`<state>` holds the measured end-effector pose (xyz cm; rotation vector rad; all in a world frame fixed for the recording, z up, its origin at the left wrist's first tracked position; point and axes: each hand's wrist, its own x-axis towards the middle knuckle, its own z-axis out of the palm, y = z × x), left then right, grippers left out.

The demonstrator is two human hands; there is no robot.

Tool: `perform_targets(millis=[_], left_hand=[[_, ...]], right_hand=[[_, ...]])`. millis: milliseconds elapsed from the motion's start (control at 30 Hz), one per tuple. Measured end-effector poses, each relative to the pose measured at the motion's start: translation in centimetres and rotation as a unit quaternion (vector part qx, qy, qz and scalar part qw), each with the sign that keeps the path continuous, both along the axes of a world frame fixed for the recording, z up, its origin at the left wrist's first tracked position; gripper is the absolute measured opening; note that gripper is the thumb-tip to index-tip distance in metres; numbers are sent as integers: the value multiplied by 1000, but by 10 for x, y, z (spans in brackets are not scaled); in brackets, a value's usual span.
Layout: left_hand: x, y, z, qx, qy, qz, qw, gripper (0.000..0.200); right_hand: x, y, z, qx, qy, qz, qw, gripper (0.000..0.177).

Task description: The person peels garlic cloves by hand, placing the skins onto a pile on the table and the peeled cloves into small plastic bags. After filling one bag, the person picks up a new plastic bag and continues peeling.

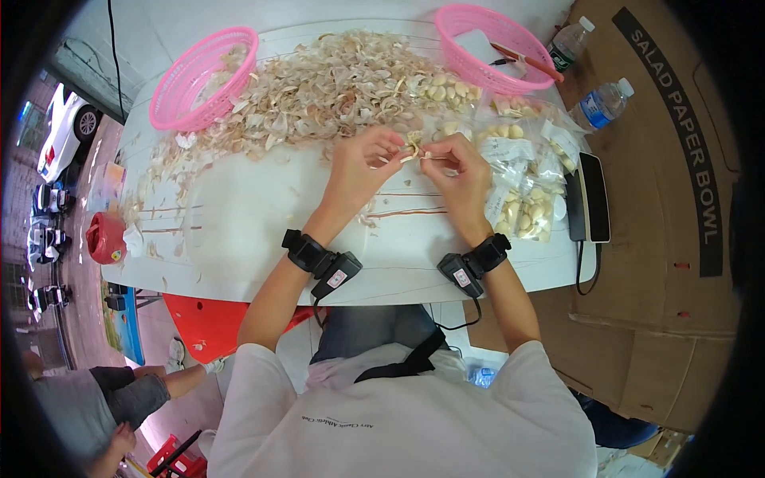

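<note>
A yellowish piece of garlic (413,146) with loose strips of skin is pinched between my two hands above the white table. My left hand (360,166) grips it from the left with thumb and fingertips. From the other side, my right hand (462,171) pinches its edge, fingers curled. A big heap of dry garlic skins (295,92) spreads just beyond both hands. Pale peeled cloves (446,88) lie at the heap's right end. Plastic bags of peeled garlic (526,211) rest right of my right hand, some with white labels.
Pink baskets (163,99) (446,36) stand at the far left and far right. Beside the large cardboard box (653,199) are water bottles (602,105) and a black device (590,197) with a cable. A red container (105,237) sits at the left edge. Another person (96,406) is at lower left.
</note>
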<state>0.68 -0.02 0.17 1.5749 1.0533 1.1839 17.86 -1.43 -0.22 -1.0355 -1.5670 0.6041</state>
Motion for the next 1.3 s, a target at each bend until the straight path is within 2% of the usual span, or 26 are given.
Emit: perform_targets(millis=[333,400,433,500,600,667,767,900,967,1067,1100,1167,1300], left_hand=[[-1,1,-3,-6,38,-19,999,14],[-4,4,-6,19,52,-34,998,14],[-4,4,-8,20,52,-34,998,14],[-4,5,-10,26,42,-63,997,13],[-2,4,-10,30,0,-43,999,12],[-1,4,-8,34,-21,-28,999,12],[-2,4,-6,43,-46,-9,998,13],[-2,3,-4,31,-37,-20,999,14],[-3,4,-5,29,-33,-24,999,14],[-2,6,-10,28,-43,-36,998,14],[-1,6,-9,29,-57,-45,997,14],[0,5,-8,14,-70,-49,996,14],[1,1,-4,-29,-106,-59,992,12]], right_hand=[[-2,-3,4,2,1,-1,1000,15],[0,-3,4,1,6,-2,1000,14],[3,0,2,7,28,-33,999,14],[9,6,2,13,49,-61,997,13],[15,9,3,-8,51,-71,996,13],[12,6,6,-77,46,0,996,13],[10,5,7,-98,-12,62,993,14],[9,7,1,-75,-23,103,992,16],[9,7,0,-114,-69,140,981,18],[8,4,8,-89,-118,128,981,21],[7,3,9,-89,-118,128,981,21],[6,3,10,-107,-17,112,988,21],[3,3,7,-78,10,107,991,21]])
